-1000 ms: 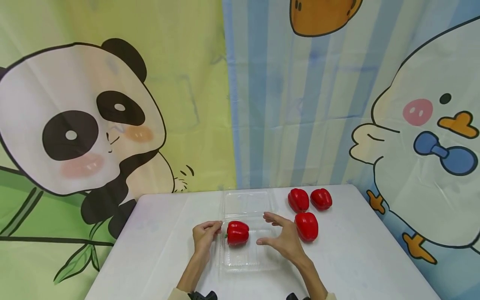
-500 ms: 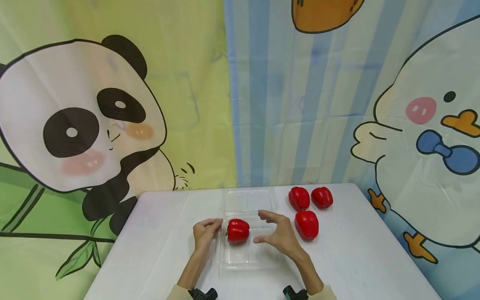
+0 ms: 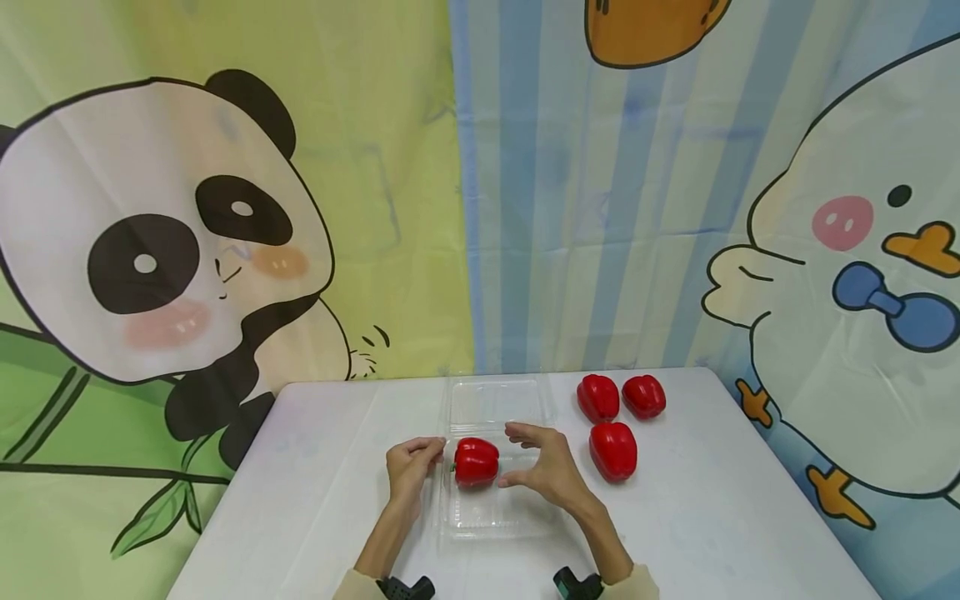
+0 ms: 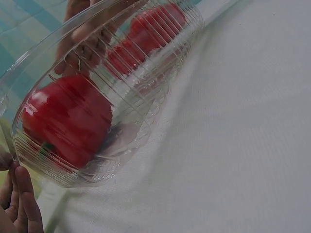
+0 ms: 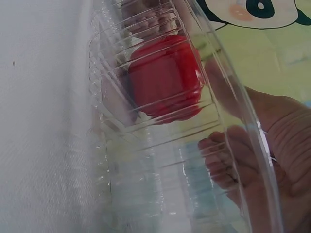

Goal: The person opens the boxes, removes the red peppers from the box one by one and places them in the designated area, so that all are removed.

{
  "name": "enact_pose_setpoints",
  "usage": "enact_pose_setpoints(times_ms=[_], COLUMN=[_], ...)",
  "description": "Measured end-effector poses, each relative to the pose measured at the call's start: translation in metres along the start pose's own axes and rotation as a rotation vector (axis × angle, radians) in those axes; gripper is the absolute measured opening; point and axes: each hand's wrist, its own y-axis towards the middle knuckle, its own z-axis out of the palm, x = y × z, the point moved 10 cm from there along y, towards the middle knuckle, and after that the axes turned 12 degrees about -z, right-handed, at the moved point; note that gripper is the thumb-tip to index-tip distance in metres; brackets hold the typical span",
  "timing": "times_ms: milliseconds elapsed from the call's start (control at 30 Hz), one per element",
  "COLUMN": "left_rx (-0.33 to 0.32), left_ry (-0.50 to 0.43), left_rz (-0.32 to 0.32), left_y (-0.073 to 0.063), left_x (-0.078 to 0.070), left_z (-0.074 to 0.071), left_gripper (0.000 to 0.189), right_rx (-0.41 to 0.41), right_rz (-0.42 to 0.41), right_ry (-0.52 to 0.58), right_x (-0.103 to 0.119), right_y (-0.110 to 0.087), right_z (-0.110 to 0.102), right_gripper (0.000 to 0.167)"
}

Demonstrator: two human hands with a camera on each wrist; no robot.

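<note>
A clear plastic clamshell container (image 3: 498, 521) lies on the table with its lid (image 3: 497, 403) folded back. One red bell pepper (image 3: 476, 462) rests on its side in the left part of the base, green stem facing left. My left hand (image 3: 407, 471) pinches the container's left rim between thumb and fingers; the left wrist view also shows this left hand (image 4: 22, 204) at the rim. Above the base, my right hand (image 3: 553, 468) holds nothing, thumb and fingers spread apart in a C shape to the right of the pepper. Through the plastic, the right wrist view shows this pepper (image 5: 167, 80).
Three more red bell peppers stand or lie right of the container: a near one (image 3: 613, 452), one behind it (image 3: 597, 398) and one at the far right (image 3: 643, 397). The white table (image 3: 720, 500) ends at a cartoon-printed curtain (image 3: 540, 208).
My right hand has shifted left, closer to the pepper in the container, its fingers still spread. My left hand keeps its pinch on the rim. The peppers and container have not moved.
</note>
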Motion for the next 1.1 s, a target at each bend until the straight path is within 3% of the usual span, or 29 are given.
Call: enact_pose_setpoints(times_ms=[200, 633, 1100], left_rx=[0.002, 0.004, 0.02], left_ry=[0.002, -0.007, -0.028], left_rz=[-0.009, -0.011, 0.003], left_y=[0.0, -0.001, -0.001], left_x=[0.003, 0.004, -0.002], left_z=[0.0, -0.002, 0.0], left_gripper=[0.022, 0.021, 0.025], right_rx=[0.044, 0.056, 0.142], right_rz=[0.015, 0.017, 0.038], right_ry=[-0.031, -0.036, -0.03], right_x=[-0.005, -0.006, -0.007], right_y=[-0.001, 0.002, 0.009], right_z=[0.007, 0.015, 0.026], right_gripper=[0.079, 0.075, 0.079])
